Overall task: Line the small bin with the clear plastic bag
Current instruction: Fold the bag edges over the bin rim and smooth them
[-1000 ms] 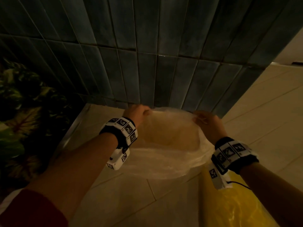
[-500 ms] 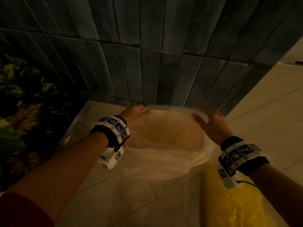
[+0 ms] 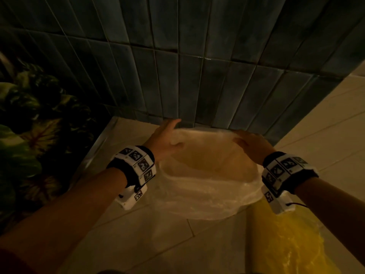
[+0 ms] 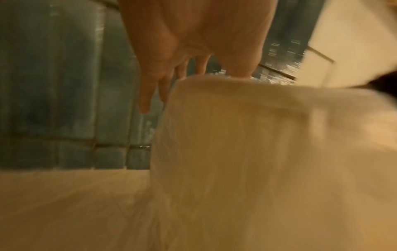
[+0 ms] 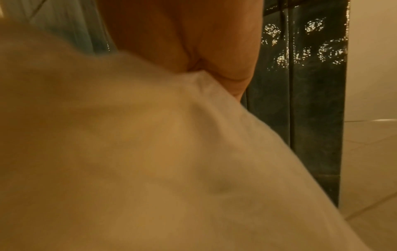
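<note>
- Against the dark tiled wall [image 3: 197, 66], at the far edge of the pale floor [image 3: 122, 240], stands the small bin [image 3: 209, 161]; the clear plastic bag [image 3: 197, 200] is draped over its mouth and hangs down the near side.
- Left hand [image 3: 166, 141]: positioned at the left rim. The fingers [image 4: 148, 95] run down the outside of the film, fairly straight in the left wrist view, and the thumb lies over the edge on the inner side. The film sits between thumb and fingers; a firm pinch cannot be confirmed.
- Right hand [image 3: 250, 147]: laid over the right rim, palm on the plastic. The right wrist view is filled by blurred film, so the finger posture cannot be determined.
- Handling, judged: the bag is very light, limp and slippery, holds no shape, and will likely cling or slide back into the bin when released. Thin film may tear if stretched hard over the rim.
- Recommended hold, judged: take the hem at two opposite points, fold it outward over the rim, then work round the circumference.
- Surroundings: a yellow plastic bag [image 3: 286, 244] lies near right; a leafy plant [image 3: 33, 135] stands at left.
</note>
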Available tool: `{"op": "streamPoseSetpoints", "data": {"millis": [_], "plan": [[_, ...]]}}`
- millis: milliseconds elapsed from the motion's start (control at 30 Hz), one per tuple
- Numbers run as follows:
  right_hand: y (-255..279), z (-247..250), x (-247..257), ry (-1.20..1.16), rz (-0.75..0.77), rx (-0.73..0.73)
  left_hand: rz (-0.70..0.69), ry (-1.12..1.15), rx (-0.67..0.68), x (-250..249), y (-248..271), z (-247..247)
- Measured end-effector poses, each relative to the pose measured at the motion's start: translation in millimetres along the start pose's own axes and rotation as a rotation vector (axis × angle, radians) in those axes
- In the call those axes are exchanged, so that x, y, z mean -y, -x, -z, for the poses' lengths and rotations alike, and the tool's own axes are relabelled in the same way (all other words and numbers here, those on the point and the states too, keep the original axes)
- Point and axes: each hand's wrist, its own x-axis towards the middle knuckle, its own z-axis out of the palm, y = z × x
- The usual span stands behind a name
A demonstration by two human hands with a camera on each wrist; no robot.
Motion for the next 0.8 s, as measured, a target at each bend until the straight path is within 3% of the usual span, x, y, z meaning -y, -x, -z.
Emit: {"op": "streamPoseSetpoints", "data": {"millis": [67, 133, 200, 267, 333, 367, 433, 467, 533, 800], "plan": [[1, 0, 4, -0.002, -0.025, -0.039, -0.017, -0.150, 0.084, 4, 5, -4], [5, 0, 12, 0.028, -0.043, -0.068, 0.053, -0.257, 0.143, 6, 8, -8], [11, 2, 22, 0.131, 0.016, -0.149, 0.040, -0.318, 0.051, -2, 12, -9], [20, 7, 36, 0.275, 0.184, -0.272, -0.147, -0.426, -0.072, -12, 17, -7], [26, 10, 46, 0.408, 0.402, -0.307, -0.342, -0.559, -0.037, -22, 22, -9], [28, 10, 49, 0.489, 0.499, -0.255, -0.392, -0.608, 0.059, -26, 24, -9], [28, 7, 52, 0.637, 0.567, -0.015, -0.281, -0.699, 0.366, -29, 23, -11], [26, 4, 50, 0.684, 0.535, 0.116, -0.179, -0.737, 0.504, -31, 21, -11], [20, -3, 48, 0.792, 0.456, 0.324, -0.045, -0.840, 0.644, -28, 15, -16], [4, -28, 43, 1.133, 0.313, 0.599, -0.158, -1.161, 0.552, -26, 24, -34]]}}
